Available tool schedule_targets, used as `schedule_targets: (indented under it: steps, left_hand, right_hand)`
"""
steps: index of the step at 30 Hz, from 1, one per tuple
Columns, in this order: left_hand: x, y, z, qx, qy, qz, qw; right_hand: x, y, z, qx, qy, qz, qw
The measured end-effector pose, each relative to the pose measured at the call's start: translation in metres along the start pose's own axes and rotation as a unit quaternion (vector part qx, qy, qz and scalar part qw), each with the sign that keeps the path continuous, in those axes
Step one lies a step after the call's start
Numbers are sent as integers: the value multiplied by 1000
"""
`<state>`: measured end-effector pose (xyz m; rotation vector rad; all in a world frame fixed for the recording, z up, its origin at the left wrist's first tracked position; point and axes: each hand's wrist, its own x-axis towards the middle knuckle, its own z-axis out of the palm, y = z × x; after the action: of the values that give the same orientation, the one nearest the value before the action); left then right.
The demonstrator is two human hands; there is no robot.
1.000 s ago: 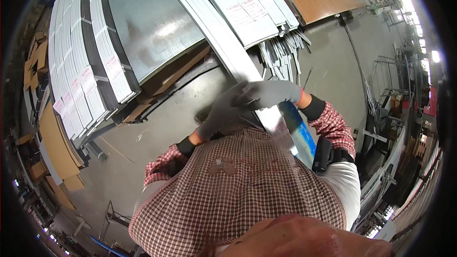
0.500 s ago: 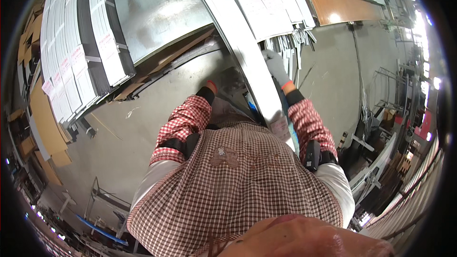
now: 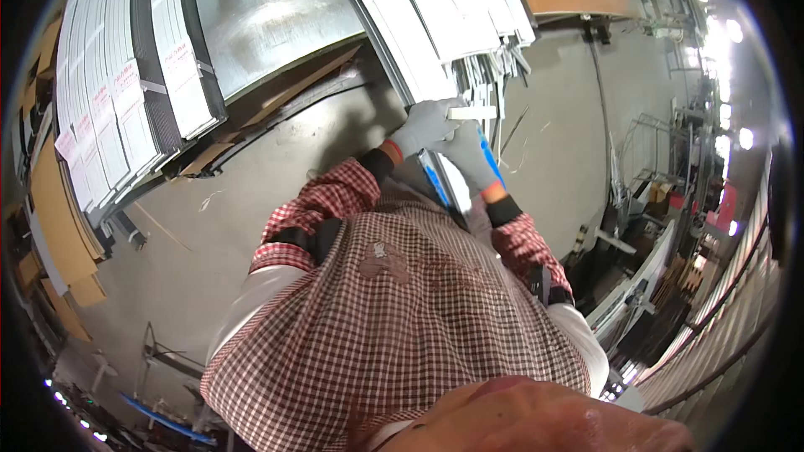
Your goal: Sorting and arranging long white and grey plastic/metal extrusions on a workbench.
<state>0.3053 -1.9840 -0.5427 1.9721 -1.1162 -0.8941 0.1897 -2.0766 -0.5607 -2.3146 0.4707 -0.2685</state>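
Far left of the head view: I see stacked bundles of white profiles (image 3: pixel 126 109) with dark bands and paper labels, lying on brown cardboard sheets (image 3: pixel 59 226). To their right, a dull sheet-metal panel (image 3: pixel 268 17) slopes over the grey floor (image 3: pixel 201 226).

Centre: the left hand (image 3: pixel 425 124), in a grey glove with an orange cuff, is closed around the near end of a long white strip (image 3: pixel 394 42) that runs up and left from the hands towards the top edge. Fingers are curled over the strip; the thumb side is hidden from me. A short white piece (image 3: pixel 471 113) sticks out to the right just above the knuckles; I cannot tell whether it belongs to the strip.

Just right of it: the right hand (image 3: pixel 467 155), same kind of glove, lies against the blue-and-white lower part of the strip (image 3: pixel 435 180), fingers bent along it. I cannot tell how firm the hold is. The two hands touch each other.

Above them: a further bundle of white profiles (image 3: pixel 469 0) with labels, ragged ends pointing down.

Right: metal frames (image 3: pixel 653 159) stand on the floor, and bright lamps (image 3: pixel 720 33) line the rim.

Foreground: checked red-and-white shirt (image 3: pixel 402 318).
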Motion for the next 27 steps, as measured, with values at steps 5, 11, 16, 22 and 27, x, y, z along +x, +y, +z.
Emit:
schedule_targets:
  steps: [5, 11, 16, 22, 27]
  left_hand:
    - [-5, -20, 37, 119, 117, 3, 986]
    - [-8, -8, 29, 132, 118, -17, 984]
    - [-4, 16, 31, 312, 34, -14, 949]
    - [8, -42, -56, -222, 351, 8, 910]
    - [-3, -96, 98, -31, 257, -75, 963]
  right_hand:
    - [10, -32, -72, 33, -43, 51, 997]
    - [85, 24, -73, -123, -363, -49, 922]
    - [92, 80, -36, -282, -408, -148, 856]
    - [95, 50, -32, -276, -280, 46, 918]
    - [78, 60, -45, -171, -544, 109, 814]
